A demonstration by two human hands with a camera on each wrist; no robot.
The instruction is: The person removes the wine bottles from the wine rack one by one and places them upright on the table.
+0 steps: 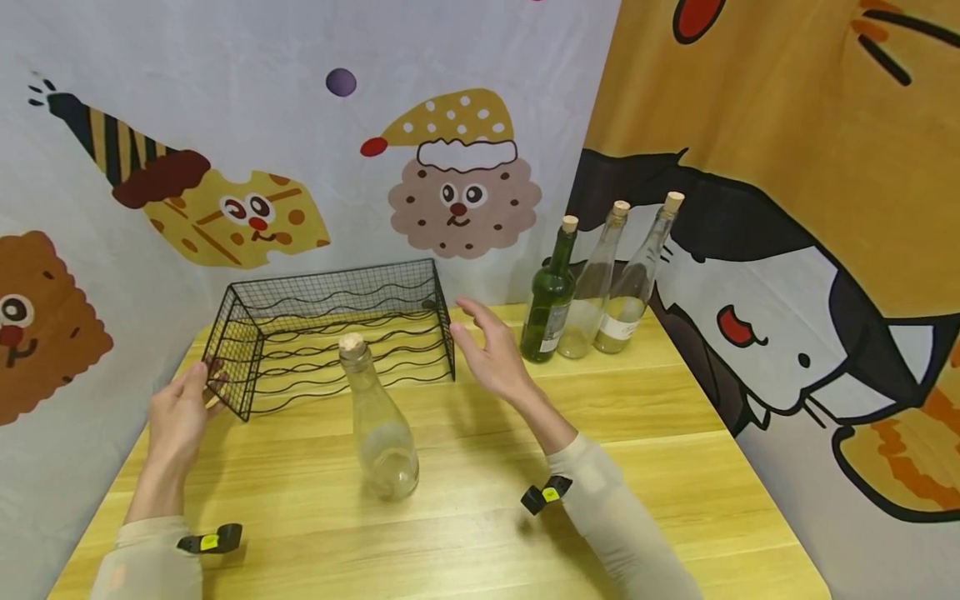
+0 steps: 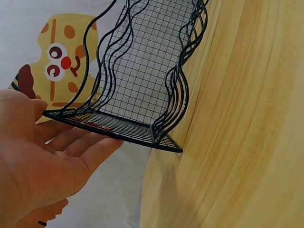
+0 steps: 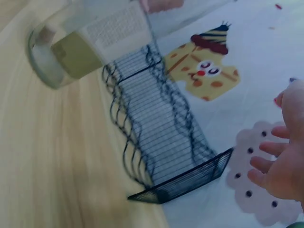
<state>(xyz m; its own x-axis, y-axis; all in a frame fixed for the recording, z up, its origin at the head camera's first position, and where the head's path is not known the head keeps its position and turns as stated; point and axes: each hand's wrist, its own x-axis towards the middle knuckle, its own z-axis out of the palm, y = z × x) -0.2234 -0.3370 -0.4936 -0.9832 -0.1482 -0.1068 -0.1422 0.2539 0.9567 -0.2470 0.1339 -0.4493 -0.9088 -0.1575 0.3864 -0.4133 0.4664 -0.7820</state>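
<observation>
A black wire bottle rack [image 1: 337,333] with wavy rails and mesh end panels stands at the back of the wooden table. My left hand [image 1: 178,412] holds its left end panel, the thumb at the edge and the fingers [image 2: 97,152] against the mesh. Just off the right end panel, my right hand [image 1: 491,354] is open with fingers spread and nothing in it. A clear glass bottle [image 1: 386,442] with a cork stands upright in front of the rack, between my forearms. In the right wrist view the bottle [image 3: 90,47] overlaps the rack's far end.
To the right stand three corked bottles: a green bottle [image 1: 549,304], a clear bottle [image 1: 592,300] and another clear bottle with a label [image 1: 630,292]. A cartoon-printed cloth [image 1: 285,50] hangs close behind the table [image 1: 465,517] and along its sides.
</observation>
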